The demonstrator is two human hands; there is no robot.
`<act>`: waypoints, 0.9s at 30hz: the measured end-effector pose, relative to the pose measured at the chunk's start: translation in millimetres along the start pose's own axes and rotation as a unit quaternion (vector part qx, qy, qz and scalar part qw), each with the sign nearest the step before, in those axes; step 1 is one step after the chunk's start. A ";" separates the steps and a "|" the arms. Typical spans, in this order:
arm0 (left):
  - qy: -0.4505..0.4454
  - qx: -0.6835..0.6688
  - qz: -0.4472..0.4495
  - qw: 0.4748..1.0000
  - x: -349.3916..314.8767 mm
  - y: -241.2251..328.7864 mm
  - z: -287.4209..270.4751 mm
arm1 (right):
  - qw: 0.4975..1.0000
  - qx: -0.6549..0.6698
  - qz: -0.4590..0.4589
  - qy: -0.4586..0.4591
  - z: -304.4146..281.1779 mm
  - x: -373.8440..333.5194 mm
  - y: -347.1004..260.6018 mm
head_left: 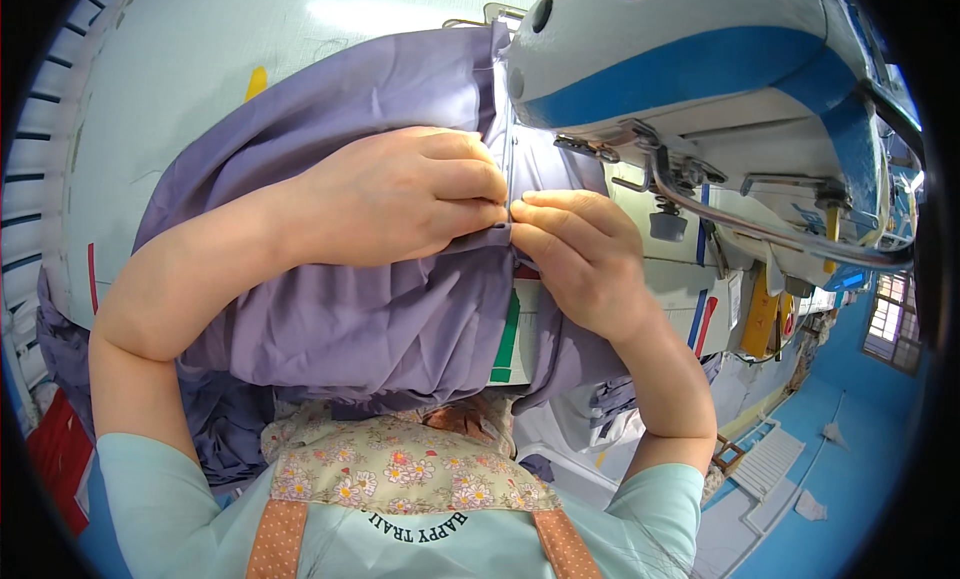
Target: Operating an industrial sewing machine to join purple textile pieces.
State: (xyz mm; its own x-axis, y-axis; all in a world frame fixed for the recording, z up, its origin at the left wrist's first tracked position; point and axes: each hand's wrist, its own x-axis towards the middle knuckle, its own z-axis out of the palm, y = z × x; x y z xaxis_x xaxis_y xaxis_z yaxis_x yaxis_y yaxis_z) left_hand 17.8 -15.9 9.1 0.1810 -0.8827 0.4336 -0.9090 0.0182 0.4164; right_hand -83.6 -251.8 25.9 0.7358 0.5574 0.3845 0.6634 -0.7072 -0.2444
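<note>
A large piece of lavender fabric (370, 309) lies spread over the pale sewing table (200, 69) and hangs down toward my lap. My left hand (400, 194) rests on top of it, with fingertips pinching a folded edge at the middle. My right hand (580, 249) pinches the same edge from the other side, and the two sets of fingertips touch. Both hands sit just in front of the white and blue sewing machine head (700, 69), near its needle area.
Green, red and blue tape marks (507, 339) show on the table under the fabric. A yellow mark (256, 81) lies at the far left. A red bin (55, 449) stands low on the left, above a blue floor (850, 479) at the right.
</note>
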 end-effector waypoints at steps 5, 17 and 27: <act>0.006 -0.012 -0.013 1.000 3.0 -9.7 -1.2 | 1.000 0.009 0.029 0.002 2.6 2.9 5.2; 0.006 -0.035 -0.011 0.999 4.1 -6.1 -2.4 | 0.988 0.128 0.077 0.024 -1.7 8.7 9.7; 0.032 -0.015 0.015 0.999 0.9 -7.1 2.0 | 0.995 0.076 0.059 0.021 0.8 7.6 2.0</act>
State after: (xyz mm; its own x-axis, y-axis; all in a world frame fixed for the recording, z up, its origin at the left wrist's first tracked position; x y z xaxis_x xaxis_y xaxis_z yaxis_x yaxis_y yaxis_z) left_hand 23.6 -17.8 5.0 0.1791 -0.8495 0.4963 -0.9026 0.0589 0.4265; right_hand -76.6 -248.6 27.6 0.8060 0.4536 0.3803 0.5875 -0.6911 -0.4210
